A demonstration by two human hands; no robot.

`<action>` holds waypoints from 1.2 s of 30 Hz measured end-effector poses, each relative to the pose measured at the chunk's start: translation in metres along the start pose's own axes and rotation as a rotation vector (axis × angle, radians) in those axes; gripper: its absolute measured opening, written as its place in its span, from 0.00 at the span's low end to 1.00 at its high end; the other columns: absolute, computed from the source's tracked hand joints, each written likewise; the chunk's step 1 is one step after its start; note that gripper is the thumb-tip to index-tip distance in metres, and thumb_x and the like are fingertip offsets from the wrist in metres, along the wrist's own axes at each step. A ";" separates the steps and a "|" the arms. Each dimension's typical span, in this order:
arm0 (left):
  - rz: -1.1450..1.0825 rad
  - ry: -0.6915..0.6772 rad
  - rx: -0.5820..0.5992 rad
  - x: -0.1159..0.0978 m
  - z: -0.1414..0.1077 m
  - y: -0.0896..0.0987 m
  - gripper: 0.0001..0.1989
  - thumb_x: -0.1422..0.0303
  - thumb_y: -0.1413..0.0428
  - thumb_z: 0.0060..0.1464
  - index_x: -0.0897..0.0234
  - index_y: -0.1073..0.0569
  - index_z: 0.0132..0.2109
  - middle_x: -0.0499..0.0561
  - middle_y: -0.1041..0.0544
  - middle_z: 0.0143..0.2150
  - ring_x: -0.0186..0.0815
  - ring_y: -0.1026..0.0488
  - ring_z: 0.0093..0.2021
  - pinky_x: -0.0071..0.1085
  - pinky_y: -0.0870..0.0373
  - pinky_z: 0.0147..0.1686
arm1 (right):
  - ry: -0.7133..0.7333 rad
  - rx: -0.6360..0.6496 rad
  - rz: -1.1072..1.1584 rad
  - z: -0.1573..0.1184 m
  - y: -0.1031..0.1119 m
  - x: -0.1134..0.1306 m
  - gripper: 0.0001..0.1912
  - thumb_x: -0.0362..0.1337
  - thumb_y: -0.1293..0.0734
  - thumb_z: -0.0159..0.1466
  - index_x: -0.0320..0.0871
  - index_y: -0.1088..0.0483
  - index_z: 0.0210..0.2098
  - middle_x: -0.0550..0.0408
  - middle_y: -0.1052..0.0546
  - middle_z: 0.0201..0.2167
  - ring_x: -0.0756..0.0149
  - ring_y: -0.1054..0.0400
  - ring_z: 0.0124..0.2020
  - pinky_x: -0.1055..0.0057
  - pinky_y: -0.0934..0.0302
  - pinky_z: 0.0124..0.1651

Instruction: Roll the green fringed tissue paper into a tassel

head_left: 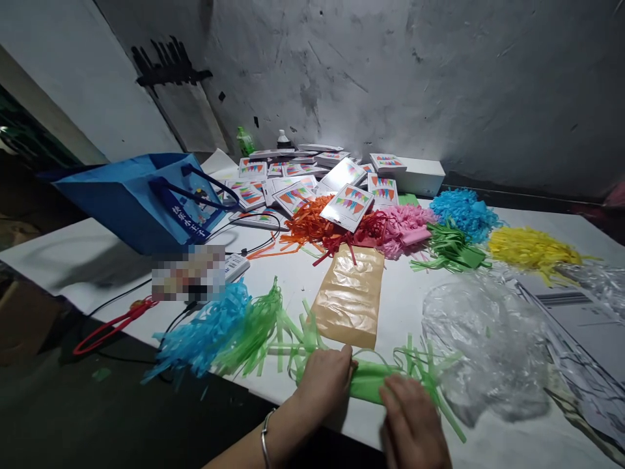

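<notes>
A strip of green fringed tissue paper [367, 381], a tassel with cut ends, lies at the table's front edge. My left hand [325, 381] is closed on its left part, with green strands sticking out beyond the knuckles. The curled fingers of my right hand [413, 417] press on its right part; the thumb is hidden. Just behind them is a yellowish, shiny paper sheet [349, 296]. To the left of my hands lie a green tassel bundle [258, 326] and a blue tassel bundle [208, 326].
Orange [307, 228], pink [407, 228], blue [463, 213] and yellow tassel piles [530, 247] lie farther back. Several printed packs [347, 207] are heaped behind. Crumpled clear plastic [483, 345] sits at right, a blue bag [127, 202] at left. Cables cross the left side.
</notes>
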State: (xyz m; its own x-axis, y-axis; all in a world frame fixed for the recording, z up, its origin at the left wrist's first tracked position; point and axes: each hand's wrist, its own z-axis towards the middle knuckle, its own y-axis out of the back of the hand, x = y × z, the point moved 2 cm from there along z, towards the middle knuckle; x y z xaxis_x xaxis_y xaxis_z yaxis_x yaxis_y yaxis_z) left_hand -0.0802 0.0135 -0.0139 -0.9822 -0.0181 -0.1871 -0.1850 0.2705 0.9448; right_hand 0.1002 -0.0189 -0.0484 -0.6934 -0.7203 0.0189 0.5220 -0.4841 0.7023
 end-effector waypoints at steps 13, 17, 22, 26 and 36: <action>-0.167 -0.426 -0.685 0.023 -0.023 0.013 0.11 0.74 0.49 0.62 0.62 0.27 0.50 0.56 0.22 0.47 0.43 0.28 0.49 0.45 0.39 0.54 | -0.020 -0.004 0.082 -0.034 -0.016 0.016 0.11 0.34 0.38 0.70 0.38 0.26 0.47 0.48 0.18 0.42 0.57 0.22 0.45 0.61 0.32 0.50; -0.078 -0.757 -0.540 0.017 -0.036 -0.018 0.10 0.65 0.41 0.60 0.59 0.27 0.48 0.49 0.21 0.43 0.40 0.28 0.45 0.43 0.44 0.56 | -0.045 0.028 0.073 -0.035 -0.014 0.015 0.14 0.34 0.41 0.71 0.40 0.26 0.48 0.49 0.18 0.41 0.58 0.23 0.43 0.62 0.34 0.49; 0.030 -0.292 -0.550 0.058 -0.023 -0.005 0.20 0.53 0.41 0.59 0.61 0.26 0.51 0.58 0.23 0.52 0.52 0.29 0.52 0.51 0.43 0.54 | -0.054 0.037 0.113 -0.038 -0.011 0.015 0.13 0.34 0.40 0.71 0.39 0.26 0.49 0.49 0.18 0.41 0.58 0.23 0.43 0.61 0.35 0.50; 0.018 -0.406 -0.668 0.054 -0.034 0.001 0.29 0.47 0.45 0.59 0.64 0.30 0.57 0.63 0.26 0.58 0.54 0.34 0.57 0.52 0.47 0.58 | -0.055 0.050 0.122 -0.039 -0.009 0.013 0.13 0.34 0.39 0.71 0.39 0.26 0.49 0.49 0.19 0.40 0.58 0.24 0.42 0.63 0.35 0.49; -0.147 -0.781 -0.486 0.022 -0.050 -0.048 0.06 0.67 0.46 0.65 0.58 0.28 0.47 0.47 0.19 0.44 0.37 0.28 0.47 0.46 0.57 0.66 | 0.034 0.077 0.065 -0.047 0.003 0.004 0.13 0.31 0.41 0.72 0.43 0.24 0.46 0.55 0.17 0.39 0.61 0.23 0.41 0.61 0.39 0.50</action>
State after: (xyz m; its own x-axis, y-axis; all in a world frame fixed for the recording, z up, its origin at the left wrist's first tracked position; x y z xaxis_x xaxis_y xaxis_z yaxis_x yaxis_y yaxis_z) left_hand -0.0942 -0.0482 -0.0502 -0.6791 0.6806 -0.2751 -0.4727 -0.1187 0.8732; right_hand 0.1229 -0.0467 -0.0799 -0.6412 -0.7662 0.0428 0.5248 -0.3971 0.7530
